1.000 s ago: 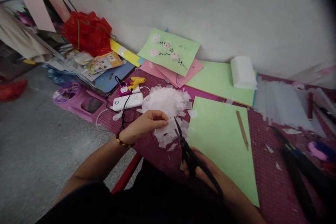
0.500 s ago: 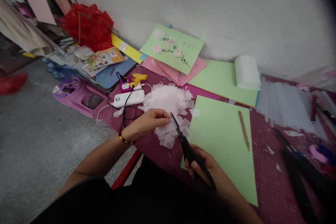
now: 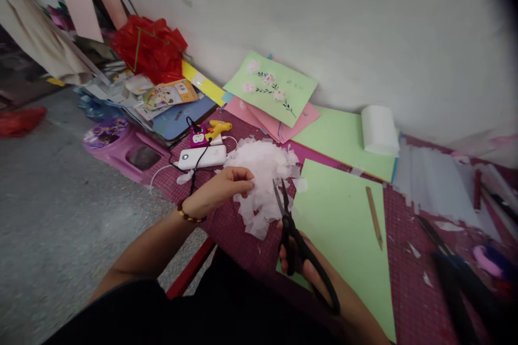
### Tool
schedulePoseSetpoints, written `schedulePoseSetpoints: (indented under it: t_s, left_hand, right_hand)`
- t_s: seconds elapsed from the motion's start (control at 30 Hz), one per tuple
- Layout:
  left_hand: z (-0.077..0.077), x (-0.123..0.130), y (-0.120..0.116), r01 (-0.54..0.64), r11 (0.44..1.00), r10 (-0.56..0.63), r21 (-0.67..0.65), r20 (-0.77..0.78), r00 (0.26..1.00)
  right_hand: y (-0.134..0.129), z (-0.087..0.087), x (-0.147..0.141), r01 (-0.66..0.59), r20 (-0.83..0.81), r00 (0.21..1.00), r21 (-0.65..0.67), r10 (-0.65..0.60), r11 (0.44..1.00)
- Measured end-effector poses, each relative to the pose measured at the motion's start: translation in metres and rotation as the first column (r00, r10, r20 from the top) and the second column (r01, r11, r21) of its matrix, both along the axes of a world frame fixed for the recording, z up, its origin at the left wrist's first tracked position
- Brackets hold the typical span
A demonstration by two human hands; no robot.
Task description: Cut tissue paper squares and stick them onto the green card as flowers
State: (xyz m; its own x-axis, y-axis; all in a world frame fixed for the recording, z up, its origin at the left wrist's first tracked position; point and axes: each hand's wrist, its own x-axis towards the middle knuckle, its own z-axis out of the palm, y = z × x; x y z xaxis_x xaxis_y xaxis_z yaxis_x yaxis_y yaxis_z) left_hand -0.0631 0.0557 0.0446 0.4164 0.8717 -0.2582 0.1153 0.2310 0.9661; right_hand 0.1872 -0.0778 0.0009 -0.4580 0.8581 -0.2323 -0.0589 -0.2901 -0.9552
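One pair of scissors (image 3: pixel 286 216), tips forward, long axis diagonally leftward.

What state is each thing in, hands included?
Left hand: fingers curled together, grip unclear
Right hand: closed on scissors handles
Black scissors: blades open
White paper pieces: loosely heaped
Green sheet: lying flat
Brown pencil: lying on green sheet
Power bank: display lit
Second scissors: lying down, opening unclear
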Motion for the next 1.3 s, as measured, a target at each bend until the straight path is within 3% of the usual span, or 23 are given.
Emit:
schedulePoseSetpoints:
  t_s: [0.2,0.43,0.53,0.7,1.0,1.17,1.3]
  left_hand:
    - [0.004,0.01,0.006,-0.029,0.999,0.029,0.015,0.026,0.999]
    - [-0.003,0.017,-0.001,-0.015,0.999,0.016,-0.045,0.002,1.0]
    - [-0.002,0.016,0.0,-0.109,0.993,0.114,-0.05,0.103,0.988]
    - [0.001,0.018,0.003,-0.132,0.99,0.141,-0.052,0.261,0.955]
    - [-0.001,0.031,-0.004,-0.003,1.0,0.003,-0.015,0.0,1.0]
    - [-0.003,0.032,-0.002,-0.004,1.0,0.004,0.002,-0.028,1.0]
    - [-0.005,0.033,-0.001,-0.008,1.0,0.008,0.01,-0.023,1.0]
  right_hand:
    - [0.003,0.007,0.001,-0.088,0.043,0.995,0.026,0.086,0.996]
    - [0.007,0.004,-0.005,-0.039,-0.001,0.999,0.028,0.039,0.999]
    - [0.003,-0.001,-0.001,0.02,-0.073,0.997,-0.001,-0.02,1.0]
    - [0.001,0.006,0.002,-0.067,-0.01,0.998,0.032,0.067,0.997]
    - [0.011,0.011,-0.01,-0.023,0.042,0.999,0.035,0.021,0.999]
    - [0.012,0.011,-0.013,0.012,0.072,0.997,0.054,-0.016,0.998]
    - [0.013,0.012,-0.014,0.046,0.087,0.995,-0.028,-0.043,0.999]
